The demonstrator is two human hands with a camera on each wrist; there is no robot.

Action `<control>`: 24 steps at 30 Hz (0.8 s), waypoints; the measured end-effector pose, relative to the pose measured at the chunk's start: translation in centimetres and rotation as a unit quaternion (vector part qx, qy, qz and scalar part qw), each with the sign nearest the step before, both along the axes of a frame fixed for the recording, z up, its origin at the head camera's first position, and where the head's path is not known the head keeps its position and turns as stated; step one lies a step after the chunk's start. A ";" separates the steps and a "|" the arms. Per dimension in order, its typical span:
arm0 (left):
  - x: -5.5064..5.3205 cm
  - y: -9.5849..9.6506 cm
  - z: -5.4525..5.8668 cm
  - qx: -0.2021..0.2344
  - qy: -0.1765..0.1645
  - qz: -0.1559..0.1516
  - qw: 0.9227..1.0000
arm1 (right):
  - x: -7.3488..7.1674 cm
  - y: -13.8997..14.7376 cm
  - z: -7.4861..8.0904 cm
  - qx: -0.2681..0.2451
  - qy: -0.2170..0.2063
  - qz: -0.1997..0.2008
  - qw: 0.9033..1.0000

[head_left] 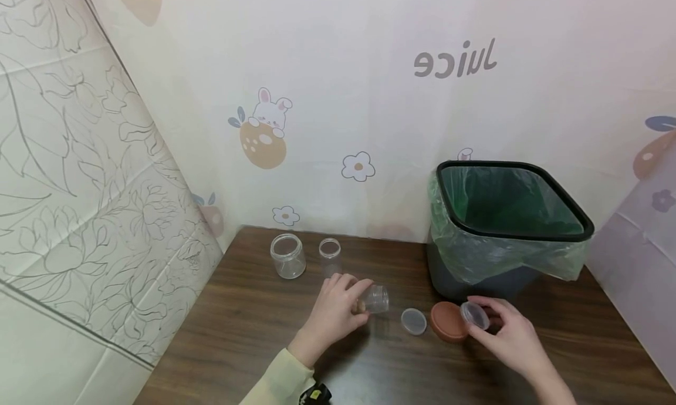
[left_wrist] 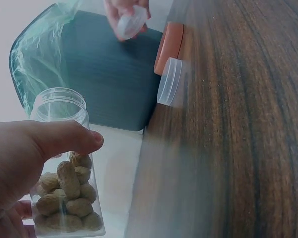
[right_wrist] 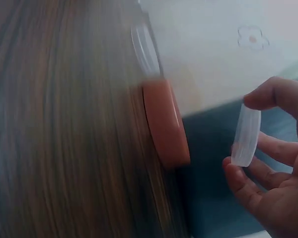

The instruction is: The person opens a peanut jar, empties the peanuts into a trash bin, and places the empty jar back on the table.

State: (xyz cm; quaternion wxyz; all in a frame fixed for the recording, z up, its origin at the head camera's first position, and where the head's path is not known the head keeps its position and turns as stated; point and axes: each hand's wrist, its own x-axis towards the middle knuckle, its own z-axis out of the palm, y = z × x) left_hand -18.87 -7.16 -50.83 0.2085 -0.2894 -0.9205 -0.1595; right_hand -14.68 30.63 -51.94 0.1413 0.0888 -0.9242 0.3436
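Note:
My left hand (head_left: 335, 311) grips a clear jar (head_left: 376, 299) tilted on its side above the table, its uncapped mouth pointing right. Peanuts (left_wrist: 67, 196) fill its lower part in the left wrist view. My right hand (head_left: 507, 334) pinches a clear plastic lid (head_left: 475, 316) by its edge, thumb on one side and fingertips on the other. Just left of it a larger reddish-brown lid (head_left: 448, 322) lies on the table. Another clear lid (head_left: 413, 321) lies flat between that one and the jar.
Behind my left hand stand a wide clear jar (head_left: 289, 256) and a narrower clear jar (head_left: 330, 252), both uncapped. A dark bin (head_left: 465, 276) with a green liner bag stands at the back right. The wooden table (head_left: 253, 334) meets a patterned wall behind.

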 end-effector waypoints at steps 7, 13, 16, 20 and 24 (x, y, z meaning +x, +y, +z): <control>0.0 -0.1 0.0 0.001 0.002 -0.001 1.000 | 0.1 2.5 -0.5 0.052 -0.050 -0.022 0.997; 0.0 0.0 0.1 -0.002 -0.003 -0.001 1.000 | -0.4 3.4 -1.1 0.076 -0.082 -0.015 0.994; 0.0 0.0 0.1 -0.002 -0.005 -0.001 1.000 | -0.5 3.6 -1.4 0.087 -0.083 -0.011 0.993; 0.0 0.0 0.1 -0.002 -0.008 -0.001 1.000 | -0.7 3.8 -1.7 0.095 -0.088 -0.008 0.992; 0.0 0.0 0.1 -0.002 -0.009 0.000 1.000 | -0.9 4.0 -1.8 0.098 -0.108 -0.003 0.989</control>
